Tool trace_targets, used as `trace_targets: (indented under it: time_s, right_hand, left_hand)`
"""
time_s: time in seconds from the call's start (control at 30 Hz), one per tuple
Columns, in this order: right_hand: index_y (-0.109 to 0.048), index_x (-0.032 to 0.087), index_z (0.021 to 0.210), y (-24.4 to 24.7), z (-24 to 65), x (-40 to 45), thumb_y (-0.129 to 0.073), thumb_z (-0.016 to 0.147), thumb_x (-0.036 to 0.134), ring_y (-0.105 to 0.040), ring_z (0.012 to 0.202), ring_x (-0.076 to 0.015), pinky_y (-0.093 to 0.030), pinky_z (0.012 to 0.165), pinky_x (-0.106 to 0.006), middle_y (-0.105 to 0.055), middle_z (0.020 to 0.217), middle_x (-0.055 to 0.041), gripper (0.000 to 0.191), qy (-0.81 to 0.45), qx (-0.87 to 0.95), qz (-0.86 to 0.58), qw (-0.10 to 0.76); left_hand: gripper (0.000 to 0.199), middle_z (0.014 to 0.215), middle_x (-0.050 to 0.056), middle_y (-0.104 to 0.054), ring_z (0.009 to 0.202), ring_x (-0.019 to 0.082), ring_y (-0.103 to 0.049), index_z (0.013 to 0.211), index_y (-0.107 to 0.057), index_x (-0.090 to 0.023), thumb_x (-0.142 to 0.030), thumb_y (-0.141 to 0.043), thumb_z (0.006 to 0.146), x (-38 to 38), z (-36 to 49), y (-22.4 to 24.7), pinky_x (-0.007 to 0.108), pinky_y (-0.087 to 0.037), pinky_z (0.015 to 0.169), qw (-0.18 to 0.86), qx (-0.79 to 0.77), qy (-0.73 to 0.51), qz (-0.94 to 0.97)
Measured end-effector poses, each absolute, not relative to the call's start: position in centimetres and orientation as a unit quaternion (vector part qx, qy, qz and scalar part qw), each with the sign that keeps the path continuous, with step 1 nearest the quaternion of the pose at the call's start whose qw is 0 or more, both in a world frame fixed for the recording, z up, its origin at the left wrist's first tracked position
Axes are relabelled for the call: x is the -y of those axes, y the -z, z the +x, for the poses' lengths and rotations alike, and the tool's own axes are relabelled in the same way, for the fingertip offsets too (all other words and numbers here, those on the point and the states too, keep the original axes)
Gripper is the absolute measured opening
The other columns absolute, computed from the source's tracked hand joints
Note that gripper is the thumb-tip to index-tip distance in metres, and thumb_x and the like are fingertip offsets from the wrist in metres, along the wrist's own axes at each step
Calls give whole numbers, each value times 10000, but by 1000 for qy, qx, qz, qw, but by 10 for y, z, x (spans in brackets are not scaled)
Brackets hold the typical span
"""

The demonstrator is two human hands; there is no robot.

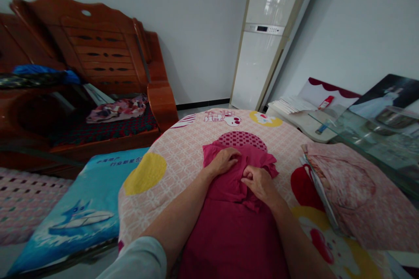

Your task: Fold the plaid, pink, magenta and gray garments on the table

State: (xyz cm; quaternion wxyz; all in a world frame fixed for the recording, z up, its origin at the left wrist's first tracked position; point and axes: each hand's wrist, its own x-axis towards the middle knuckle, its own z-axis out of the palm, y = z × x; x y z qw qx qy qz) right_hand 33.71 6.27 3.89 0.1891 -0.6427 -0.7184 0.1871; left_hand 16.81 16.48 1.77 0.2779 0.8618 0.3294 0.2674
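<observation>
A magenta garment (229,235) is spread over the near side of the round table and reaches down to the bottom edge of the view. Its far part is folded over and rumpled, with loose edges to the left and right. On the left of this crumpled part lies my left hand (225,160), its fingers bent and closed on the cloth. My right hand (259,182) is just to the right and a little nearer, thumb and forefinger pinched together on a wrinkle of the fabric. The exact type of garment cannot be made out.
A patterned tablecloth (183,157) covers the table. At right are a pinkish cloth bundle (360,192) and a glass shelf (353,130). A blue printed cushion or bag (88,200) and a wooden chair (98,48) stand left. Behind is a tall white air conditioner (257,61).
</observation>
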Motion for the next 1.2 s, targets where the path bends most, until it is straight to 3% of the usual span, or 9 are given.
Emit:
trace_targets:
  time_s: [0.13, 0.27, 0.53, 0.73, 0.87, 1.07, 1.2]
  right_hand:
    - [-662, 179, 754, -29, 337, -66, -632, 724, 124, -624, 655, -152, -415, 629, -233, -691, 687, -29, 70, -222, 707, -632, 228]
    - [-676, 177, 730, -26, 339, -67, -594, 703, 110, -623, 624, -152, -416, 602, -232, -685, 659, -27, 109, -247, 701, -618, 255]
    - [-635, 181, 655, -30, 339, -66, -577, 689, 137, -560, 554, -130, -371, 555, -228, -636, 585, -6, 81, -254, 703, -610, 264]
    - [-660, 177, 673, -31, 339, -65, -547, 686, 140, -559, 540, -131, -359, 521, -225, -637, 573, -4, 120, -270, 703, -602, 267]
    - [-713, 181, 748, -38, 336, -63, -544, 671, 118, -602, 578, -142, -400, 562, -230, -684, 621, -19, 196, -239, 707, -623, 233]
    - [-752, 177, 930, -41, 333, -59, -572, 665, 65, -669, 794, -197, -441, 730, -267, -746, 838, -84, 340, -171, 716, -663, 133]
    - [-738, 200, 947, -40, 336, -57, -618, 701, 84, -666, 887, -222, -435, 788, -288, -741, 924, -94, 297, -134, 725, -670, 87]
  left_hand:
    - [209, 1076, 60, -692, 1021, 172, -619, 968, -661, -150, -72, -513, 844, -167, 171, -10, 286, -461, 947, 271, -322, -257, 870]
    - [295, 1192, 64, -668, 1140, 185, -584, 1056, -665, -162, -66, -484, 845, -170, 173, -4, 314, -421, 1027, 249, -309, -240, 886]
    - [290, 1052, 45, -705, 1022, 148, -616, 902, -689, -158, -37, -431, 844, -168, 173, -11, 270, -449, 972, 267, -287, -229, 891]
    - [329, 1158, 59, -683, 1086, 154, -603, 1075, -686, -169, -81, -445, 869, -169, 171, -9, 299, -446, 1006, 264, -293, -249, 885]
    - [361, 1236, 81, -648, 1154, 178, -578, 1172, -659, -157, -92, -497, 857, -169, 171, -8, 317, -429, 1040, 240, -283, -246, 895]
    - [373, 1291, 124, -610, 1212, 234, -546, 1239, -623, -131, -233, -590, 882, -169, 172, -6, 369, -413, 1061, 199, -281, -206, 916]
    - [412, 1322, 116, -592, 1227, 249, -538, 1276, -603, -164, -283, -610, 881, -167, 173, -6, 398, -408, 1063, 183, -271, -184, 927]
